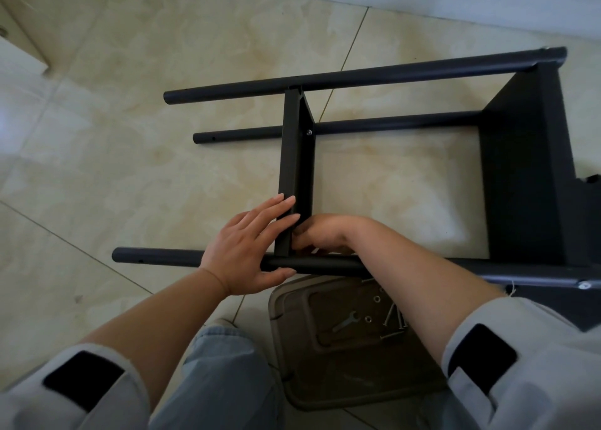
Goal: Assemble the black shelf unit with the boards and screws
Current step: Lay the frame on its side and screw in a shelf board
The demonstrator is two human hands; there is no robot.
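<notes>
The black shelf unit lies on its side on the tiled floor. Three black poles show: a far pole (357, 76), a middle pole (390, 124) and a near pole (156, 255). A narrow black board (294, 149) stands between them, and a wider black board (523, 169) closes the right end. My left hand (247, 247) presses flat against the narrow board's near end, its thumb under the near pole. My right hand (322, 234) is curled at the joint of that board and the near pole; what its fingers hold is hidden.
A brown plastic stool (292, 381) stands under my arms, carrying a small wrench (345, 321), several screws (395, 319) and washers (377, 298). My knee in jeans (224, 358) is at the bottom. A white skirting board (455, 3) runs along the far wall.
</notes>
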